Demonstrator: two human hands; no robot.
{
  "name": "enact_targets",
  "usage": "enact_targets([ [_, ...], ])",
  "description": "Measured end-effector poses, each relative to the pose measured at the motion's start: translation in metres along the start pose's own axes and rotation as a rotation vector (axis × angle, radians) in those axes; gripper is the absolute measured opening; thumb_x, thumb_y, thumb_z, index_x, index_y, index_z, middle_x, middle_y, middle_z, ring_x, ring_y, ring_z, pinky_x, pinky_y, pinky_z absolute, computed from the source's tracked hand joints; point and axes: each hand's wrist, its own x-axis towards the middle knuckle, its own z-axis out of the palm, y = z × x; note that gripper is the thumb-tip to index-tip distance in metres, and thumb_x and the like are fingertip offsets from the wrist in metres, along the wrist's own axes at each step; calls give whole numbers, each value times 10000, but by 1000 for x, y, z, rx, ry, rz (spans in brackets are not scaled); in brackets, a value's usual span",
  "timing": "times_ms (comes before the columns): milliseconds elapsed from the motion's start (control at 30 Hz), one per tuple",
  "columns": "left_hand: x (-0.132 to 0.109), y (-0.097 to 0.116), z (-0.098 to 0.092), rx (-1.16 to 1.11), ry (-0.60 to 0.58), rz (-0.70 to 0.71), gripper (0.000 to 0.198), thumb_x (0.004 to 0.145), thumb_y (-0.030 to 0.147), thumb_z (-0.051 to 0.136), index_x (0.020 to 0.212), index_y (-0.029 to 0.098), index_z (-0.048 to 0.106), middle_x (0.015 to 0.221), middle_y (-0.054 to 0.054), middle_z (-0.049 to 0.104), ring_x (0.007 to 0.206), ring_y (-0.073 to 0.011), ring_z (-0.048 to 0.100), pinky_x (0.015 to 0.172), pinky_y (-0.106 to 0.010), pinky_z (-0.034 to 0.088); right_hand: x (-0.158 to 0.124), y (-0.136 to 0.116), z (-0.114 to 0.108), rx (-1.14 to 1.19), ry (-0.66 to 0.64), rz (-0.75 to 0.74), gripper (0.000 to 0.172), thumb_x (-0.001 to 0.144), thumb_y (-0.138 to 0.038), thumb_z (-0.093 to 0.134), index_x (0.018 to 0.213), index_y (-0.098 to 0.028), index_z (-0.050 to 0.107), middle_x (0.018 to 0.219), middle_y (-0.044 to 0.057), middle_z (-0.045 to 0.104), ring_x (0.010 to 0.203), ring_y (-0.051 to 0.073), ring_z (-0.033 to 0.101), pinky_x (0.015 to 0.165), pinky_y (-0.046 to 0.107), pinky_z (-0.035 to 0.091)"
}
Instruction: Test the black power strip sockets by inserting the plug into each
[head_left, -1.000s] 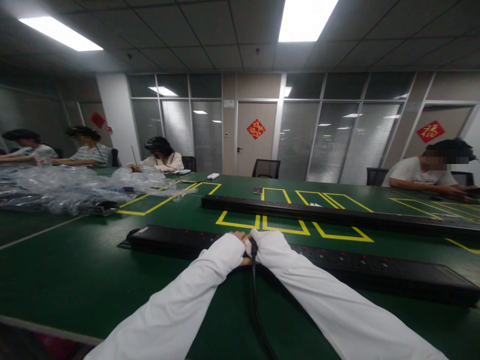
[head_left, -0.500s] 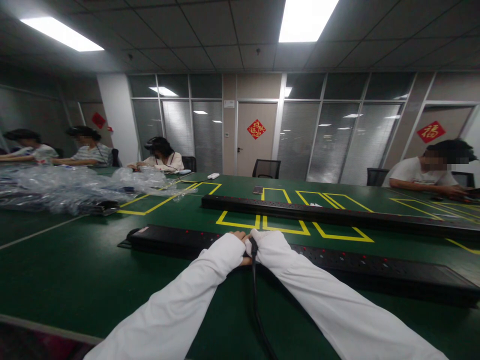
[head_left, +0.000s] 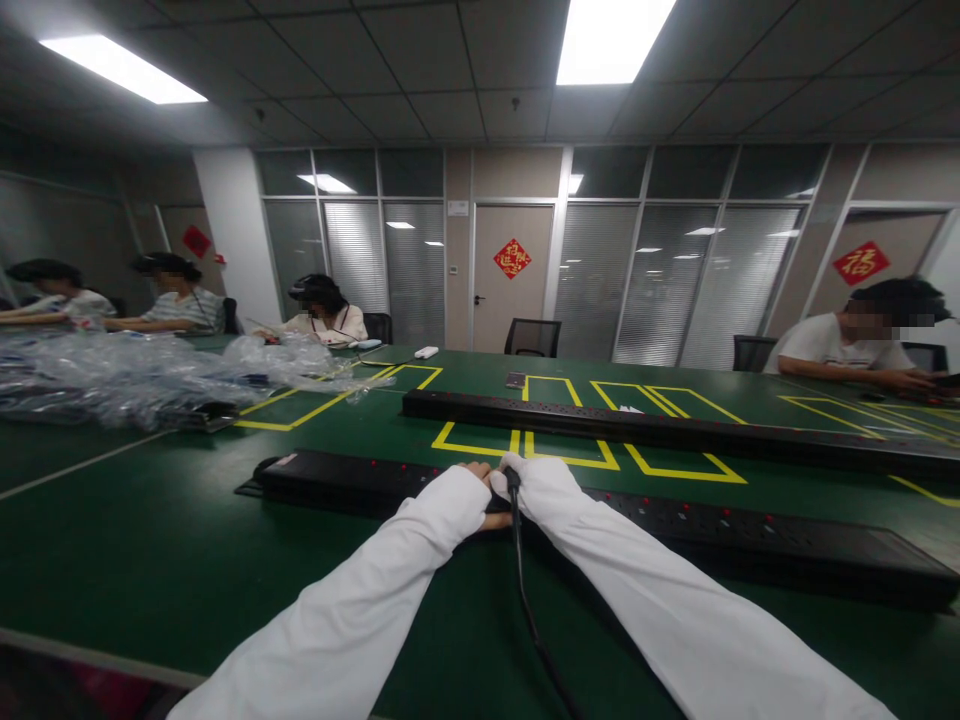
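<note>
A: First entry, latest change?
B: Black cable (head_left: 524,595), one length, swung rightward between the forearms compared with half a second ago; right hand (head_left: 507,482) slightly shifted with it

A: Right grip?
B: Closed, apparently, about the cable's plug end (head_left: 512,479); fingers mostly hidden, and whether it sits in a socket cannot be told

A: Left grip?
B: Left hand (head_left: 482,475), against the power strip (head_left: 330,477); clamping or merely steadying, cannot tell

A: Strip, location and bearing?
B: Lengthwise on the green table (head_left: 187,560), second strip (head_left: 555,413) beyond; barely moved, so the change reads as a small adjustment of the plug there
</note>
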Motion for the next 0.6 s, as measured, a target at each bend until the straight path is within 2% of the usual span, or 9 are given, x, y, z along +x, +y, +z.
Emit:
enact_targets([
  [367, -1, 0, 2, 15, 49, 20, 601, 763, 625, 454, 1086, 126, 544, 956, -138, 590, 857, -289, 550, 753, -422, 441, 1, 0, 2, -20, 7, 38, 281, 838, -466, 430, 923, -245, 583, 635, -6, 606, 594, 135, 553, 545, 220, 323],
  [500, -1, 1, 2, 16, 14, 16, 625, 740, 639, 477, 1099, 129, 534, 948, -131, 588, 849, -284, 555, 753, -413, 436, 1, 0, 5, -57, 22, -5, 273, 832, -466, 423, 904, -241, 560, 686, -5, 626, 606, 136, 560, 536, 224, 318],
  [600, -1, 2, 0, 22, 22, 3, 561, 746, 594, 500, 1075, 141, 540, 949, -111, 588, 859, -270, 555, 764, -388, 432, 0, -2, 7, -75, 47, -36, 270, 817, -467, 427, 863, -228, 546, 721, 6, 638, 623, 146, 570, 528, 232, 305],
])
